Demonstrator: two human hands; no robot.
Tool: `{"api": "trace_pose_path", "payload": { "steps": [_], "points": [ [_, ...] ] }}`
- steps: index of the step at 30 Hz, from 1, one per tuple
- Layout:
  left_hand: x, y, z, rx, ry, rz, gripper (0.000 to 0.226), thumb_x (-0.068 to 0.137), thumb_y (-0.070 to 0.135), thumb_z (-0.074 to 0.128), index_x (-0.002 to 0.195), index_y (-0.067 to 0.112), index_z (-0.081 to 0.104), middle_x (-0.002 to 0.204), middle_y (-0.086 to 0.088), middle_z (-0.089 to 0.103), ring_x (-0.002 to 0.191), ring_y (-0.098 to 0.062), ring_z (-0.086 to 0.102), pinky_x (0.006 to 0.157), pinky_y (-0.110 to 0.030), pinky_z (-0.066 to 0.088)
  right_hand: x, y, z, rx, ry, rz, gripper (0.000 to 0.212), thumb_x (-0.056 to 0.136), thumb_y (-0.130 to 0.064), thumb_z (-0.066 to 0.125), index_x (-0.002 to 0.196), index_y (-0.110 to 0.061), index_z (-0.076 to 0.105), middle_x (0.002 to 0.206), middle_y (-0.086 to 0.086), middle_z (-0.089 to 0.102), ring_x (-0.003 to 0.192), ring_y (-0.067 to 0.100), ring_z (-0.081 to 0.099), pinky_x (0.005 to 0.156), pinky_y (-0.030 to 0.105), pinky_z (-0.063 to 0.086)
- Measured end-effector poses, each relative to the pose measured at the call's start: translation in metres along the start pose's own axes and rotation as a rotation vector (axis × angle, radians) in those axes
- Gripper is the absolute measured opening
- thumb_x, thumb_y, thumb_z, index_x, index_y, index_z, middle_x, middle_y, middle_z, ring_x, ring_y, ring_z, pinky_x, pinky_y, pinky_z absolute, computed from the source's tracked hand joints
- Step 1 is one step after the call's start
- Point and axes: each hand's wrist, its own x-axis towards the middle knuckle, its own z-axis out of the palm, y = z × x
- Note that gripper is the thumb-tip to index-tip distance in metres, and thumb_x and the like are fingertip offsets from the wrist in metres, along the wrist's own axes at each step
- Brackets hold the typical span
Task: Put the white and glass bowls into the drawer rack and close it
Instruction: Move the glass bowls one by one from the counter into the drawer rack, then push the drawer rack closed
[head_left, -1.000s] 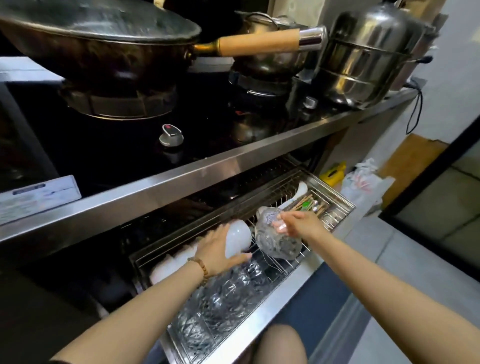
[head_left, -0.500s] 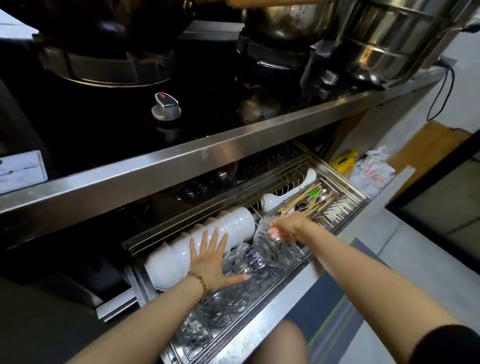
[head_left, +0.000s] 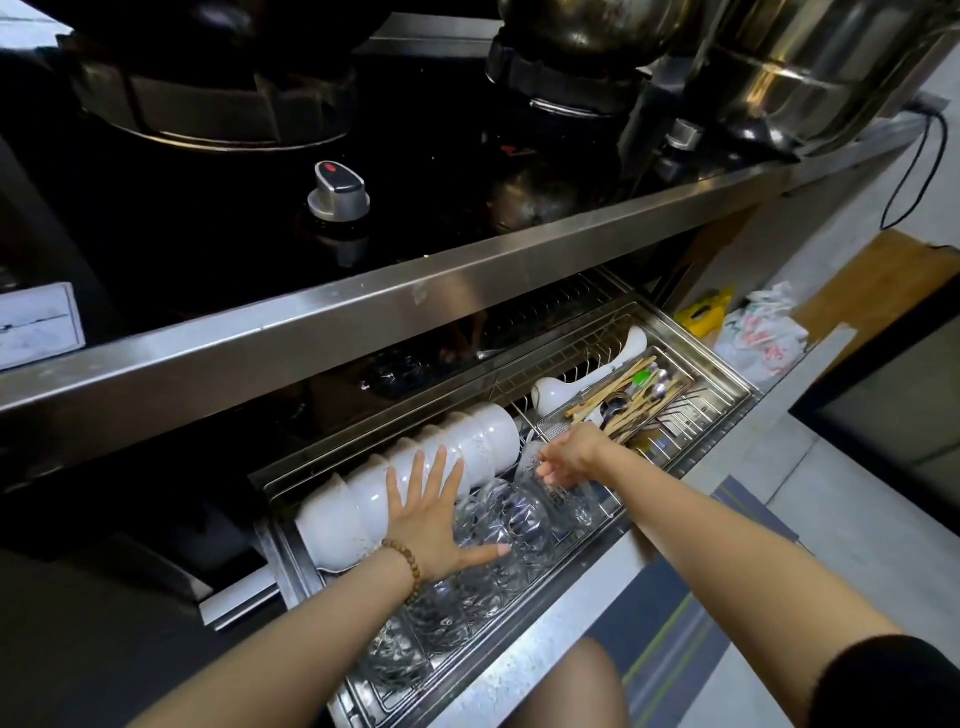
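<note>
From the head camera, the drawer rack (head_left: 730, 387) stands pulled out from under the steel counter (head_left: 467, 275), and both rows of bowls lie inside it. The white bowls (head_left: 467, 441) are nested on their sides in a row along the far left of the rack. The glass bowls (head_left: 488, 582) form a second row just nearer, running along the rack's front edge. The left hand (head_left: 426, 512), with a bead bracelet (head_left: 408, 564) at the wrist, is flat with its fingers spread. Its fingers lie over the white bowls, its thumb reaches across the glass ones, and it grasps nothing. The right hand (head_left: 569, 457) reaches to the right end of the glass row, with its fingers curled down over the rim of the last glass bowl (head_left: 566, 499). Further right in the rack, a compartment holds chopsticks (head_left: 631, 400) and spoons, with a white ladle (head_left: 561, 387) beside it. A stove knob (head_left: 338, 189) sits on the dark counter above.
</note>
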Motion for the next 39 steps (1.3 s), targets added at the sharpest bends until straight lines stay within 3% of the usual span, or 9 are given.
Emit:
{"api": "trace_pose_path", "payload": {
  "steps": [10, 12, 15, 18, 22, 25, 31, 36, 39],
  "points": [
    [-0.001, 0.002, -0.002, -0.024, -0.002, 0.000, 0.134, 0.042, 0.101, 0.016, 0.146, 0.025, -0.019, 0.144, 0.004, -0.039, 0.130, -0.024, -0.042, 0.099, -0.052, -0.035, -0.004, 0.003, 0.005, -0.125, -0.070, -0.113, 0.014, 0.091, -0.006, 0.056, 0.098, 0.005, 0.061, 0.091, 0.012, 0.069, 0.068, 0.013, 0.065, 0.055, 0.019, 0.053],
    [-0.002, 0.003, -0.004, -0.024, -0.006, -0.003, 0.132, 0.045, 0.100, 0.019, 0.147, 0.024, -0.019, 0.147, 0.003, -0.037, 0.130, -0.024, -0.041, 0.100, -0.052, -0.034, -0.002, 0.004, 0.005, -0.142, -0.077, -0.118, 0.013, 0.091, -0.008, 0.058, 0.093, 0.004, 0.062, 0.096, 0.014, 0.070, 0.073, 0.016, 0.066, 0.061, 0.020, 0.055],
    [-0.005, 0.004, -0.009, -0.018, -0.026, -0.002, 0.126, 0.054, 0.096, 0.027, 0.147, 0.024, -0.018, 0.151, 0.001, -0.033, 0.134, -0.025, -0.038, 0.102, -0.053, -0.032, -0.003, 0.005, 0.004, -0.165, -0.070, -0.141, 0.016, 0.091, -0.009, 0.057, 0.079, -0.001, 0.063, 0.106, 0.018, 0.069, 0.087, 0.022, 0.065, 0.087, 0.036, 0.055],
    [-0.012, 0.004, -0.017, -0.021, -0.087, 0.028, 0.118, 0.063, 0.091, 0.031, 0.147, 0.024, -0.018, 0.154, 0.000, -0.028, 0.139, -0.026, -0.031, 0.103, -0.049, -0.029, -0.015, 0.002, 0.000, -0.256, 0.088, -0.281, 0.029, 0.095, -0.022, 0.053, 0.113, -0.001, 0.063, 0.127, 0.016, 0.061, 0.117, 0.027, 0.057, 0.103, 0.040, 0.042],
    [-0.027, 0.001, -0.035, -0.049, -0.105, 0.084, 0.104, 0.076, 0.079, 0.036, 0.149, 0.022, -0.012, 0.158, -0.003, -0.016, 0.144, -0.024, -0.018, 0.113, -0.044, -0.016, -0.056, 0.012, -0.003, -0.131, 0.309, -0.562, 0.036, 0.094, -0.026, 0.055, 0.128, -0.013, 0.056, 0.130, 0.003, 0.060, 0.120, 0.017, 0.054, 0.104, 0.035, 0.043],
    [-0.042, 0.005, -0.059, -0.080, 0.011, 0.141, 0.092, 0.083, 0.069, 0.039, 0.150, 0.021, -0.001, 0.160, -0.003, -0.001, 0.147, -0.022, -0.003, 0.118, -0.041, -0.003, -0.090, 0.043, 0.012, -0.049, 0.490, -0.717, 0.036, 0.093, -0.029, 0.055, 0.129, -0.022, 0.054, 0.137, -0.006, 0.051, 0.130, 0.013, 0.045, 0.109, 0.035, 0.038],
    [-0.078, 0.017, -0.120, -0.019, 0.299, 0.296, 0.079, 0.087, 0.062, 0.041, 0.150, 0.022, 0.015, 0.159, 0.002, 0.014, 0.146, -0.017, 0.006, 0.119, -0.035, 0.002, -0.127, 0.082, 0.059, -0.075, 0.730, -0.806, 0.056, 0.091, -0.051, 0.045, 0.143, -0.036, 0.032, 0.157, -0.019, 0.003, 0.146, 0.002, -0.007, 0.118, 0.033, -0.005],
    [-0.107, 0.025, -0.171, 0.185, 0.496, 0.366, 0.079, 0.087, 0.066, 0.030, 0.150, 0.022, 0.012, 0.159, 0.002, 0.013, 0.147, -0.017, 0.004, 0.119, -0.035, -0.001, -0.137, 0.081, 0.083, 0.123, 0.828, -0.720, 0.064, 0.086, -0.063, 0.041, 0.145, -0.047, 0.023, 0.154, -0.018, -0.024, 0.143, 0.006, -0.024, 0.116, 0.042, -0.004],
    [-0.123, 0.024, -0.203, 0.328, 0.612, 0.382, 0.083, 0.083, 0.070, 0.024, 0.149, 0.020, 0.017, 0.157, -0.002, 0.019, 0.146, -0.021, 0.009, 0.119, -0.038, 0.001, -0.138, 0.078, 0.089, 0.173, 0.823, -0.690, 0.063, 0.082, -0.064, 0.042, 0.140, -0.055, 0.018, 0.154, -0.015, -0.025, 0.143, 0.009, -0.024, 0.117, 0.044, -0.002]
  ]
}}
